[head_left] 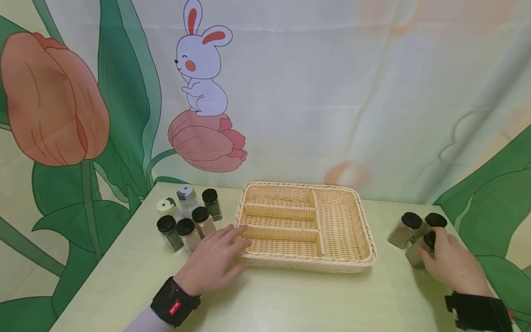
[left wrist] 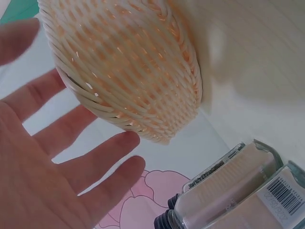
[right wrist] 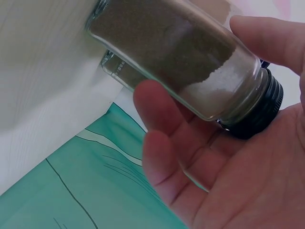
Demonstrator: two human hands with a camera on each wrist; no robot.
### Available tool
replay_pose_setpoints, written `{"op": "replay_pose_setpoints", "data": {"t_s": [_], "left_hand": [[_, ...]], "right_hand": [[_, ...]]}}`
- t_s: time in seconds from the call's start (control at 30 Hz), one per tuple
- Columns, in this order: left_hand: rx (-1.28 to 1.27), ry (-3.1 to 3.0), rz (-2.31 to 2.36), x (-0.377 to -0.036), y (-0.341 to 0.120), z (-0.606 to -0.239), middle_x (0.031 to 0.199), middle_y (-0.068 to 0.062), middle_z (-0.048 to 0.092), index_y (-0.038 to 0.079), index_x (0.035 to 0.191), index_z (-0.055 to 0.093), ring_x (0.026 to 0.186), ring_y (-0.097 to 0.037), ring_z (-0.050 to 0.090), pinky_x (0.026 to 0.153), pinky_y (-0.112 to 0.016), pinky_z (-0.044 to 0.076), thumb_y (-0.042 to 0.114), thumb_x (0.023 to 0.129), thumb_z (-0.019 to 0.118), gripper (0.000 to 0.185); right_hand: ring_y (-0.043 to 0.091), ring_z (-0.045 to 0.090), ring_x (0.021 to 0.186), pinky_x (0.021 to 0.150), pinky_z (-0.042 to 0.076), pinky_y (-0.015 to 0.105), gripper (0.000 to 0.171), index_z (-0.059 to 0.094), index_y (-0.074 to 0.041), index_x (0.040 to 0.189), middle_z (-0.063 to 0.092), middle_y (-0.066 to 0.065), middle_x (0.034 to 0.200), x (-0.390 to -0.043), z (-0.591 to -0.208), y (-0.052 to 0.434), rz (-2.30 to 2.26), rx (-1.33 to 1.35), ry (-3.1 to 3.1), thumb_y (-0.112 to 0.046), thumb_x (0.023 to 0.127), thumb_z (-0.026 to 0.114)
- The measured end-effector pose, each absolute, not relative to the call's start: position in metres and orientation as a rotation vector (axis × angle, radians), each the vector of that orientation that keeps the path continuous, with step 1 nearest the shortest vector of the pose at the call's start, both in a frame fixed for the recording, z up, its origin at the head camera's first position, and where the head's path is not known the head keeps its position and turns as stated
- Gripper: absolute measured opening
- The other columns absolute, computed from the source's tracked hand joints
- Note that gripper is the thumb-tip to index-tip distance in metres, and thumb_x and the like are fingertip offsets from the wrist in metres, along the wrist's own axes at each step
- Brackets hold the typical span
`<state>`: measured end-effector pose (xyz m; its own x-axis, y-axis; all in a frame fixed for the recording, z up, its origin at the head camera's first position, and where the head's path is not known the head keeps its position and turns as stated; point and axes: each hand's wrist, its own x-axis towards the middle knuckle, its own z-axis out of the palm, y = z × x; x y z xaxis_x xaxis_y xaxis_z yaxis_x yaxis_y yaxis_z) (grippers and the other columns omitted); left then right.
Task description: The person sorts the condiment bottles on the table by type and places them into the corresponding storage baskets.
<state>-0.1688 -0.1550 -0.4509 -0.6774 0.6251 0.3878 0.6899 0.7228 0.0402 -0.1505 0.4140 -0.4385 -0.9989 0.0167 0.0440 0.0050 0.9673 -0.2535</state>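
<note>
A glass spice jar (head_left: 419, 251) with a black screw cap sits on the pale green table (head_left: 290, 299) at the person's far right, and the right hand (head_left: 450, 265) is wrapped around it. The right wrist view shows the fingers (right wrist: 162, 138) and thumb curled round the jar's body just below the cap; the jar holds brown powder with a paler layer near the neck. In the head view its long axis leans, cap toward the hand and base pointing away toward the basket, and whether the base touches the table cannot be told. Two more black-capped jars (head_left: 408, 228) stand just beyond this hand, close to its fingertips.

To the left of the right hand, well apart from it, lies a woven wicker basket (head_left: 307, 226) with dividers that form long narrow compartments and one wider one. The jar lies on the basket's right side, so the right hand is the nearer hand to both.

The left hand (head_left: 211, 265) lies flat and spread against the basket's near left corner, fingers (left wrist: 102, 152) straight and apart, gripping nothing. Just beyond and left of that hand stands a cluster of spice jars (head_left: 186, 219), most black-capped, two with pale lids. A printed cloth with a rabbit (head_left: 201, 60) and tulips hangs behind the table.
</note>
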Motion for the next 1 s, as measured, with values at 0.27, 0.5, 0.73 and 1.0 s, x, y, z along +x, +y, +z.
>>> {"op": "replay_pose_setpoints", "data": {"t_s": [0.27, 0.5, 0.73, 1.0], "left_hand": [[-1.062, -2.575, -0.261, -0.171, -0.154, -0.442, 0.108, 0.003, 0.077, 0.025, 0.103, 0.077, 0.12, -0.031, 0.07, 0.106, -0.05, 0.054, 0.022, 0.087, 0.083, 0.018], [-1.113, -2.601, -0.228, -0.165, -0.156, -0.436, 0.095, 0.01, 0.077, 0.026, 0.097, 0.079, 0.1, -0.013, 0.073, 0.109, -0.043, 0.052, 0.019, 0.081, 0.089, 0.019], [-1.144, -2.653, -0.176, -0.157, -0.158, -0.426, 0.085, 0.014, 0.074, 0.028, 0.086, 0.077, 0.088, -0.009, 0.069, 0.101, -0.04, 0.055, 0.018, 0.08, 0.088, 0.015], [-1.136, -2.684, -0.153, -0.15, -0.16, -0.417, 0.068, 0.018, 0.062, 0.029, 0.071, 0.069, 0.07, -0.007, 0.043, 0.064, -0.023, 0.034, 0.014, 0.076, 0.088, 0.025]], "right_hand": [[0.06, 0.061, 0.092, 0.064, 0.052, 0.056, 0.071, 0.031, 0.021, 0.141, 0.052, 0.05, 0.116, -0.152, -0.437, 0.414, 0.4, -0.014, -3.063, -0.023, 0.097, 0.064], [0.06, 0.061, 0.09, 0.063, 0.052, 0.056, 0.071, 0.032, 0.022, 0.141, 0.052, 0.05, 0.114, -0.152, -0.44, 0.414, 0.405, 0.011, -3.067, -0.024, 0.098, 0.065], [0.058, 0.062, 0.091, 0.063, 0.052, 0.053, 0.072, 0.029, 0.02, 0.144, 0.051, 0.05, 0.117, -0.151, -0.437, 0.415, 0.425, -0.007, -3.104, -0.025, 0.099, 0.062], [0.059, 0.061, 0.093, 0.063, 0.051, 0.053, 0.073, 0.028, 0.021, 0.144, 0.051, 0.05, 0.118, -0.151, -0.436, 0.416, 0.431, -0.021, -3.111, -0.026, 0.099, 0.062]]}}
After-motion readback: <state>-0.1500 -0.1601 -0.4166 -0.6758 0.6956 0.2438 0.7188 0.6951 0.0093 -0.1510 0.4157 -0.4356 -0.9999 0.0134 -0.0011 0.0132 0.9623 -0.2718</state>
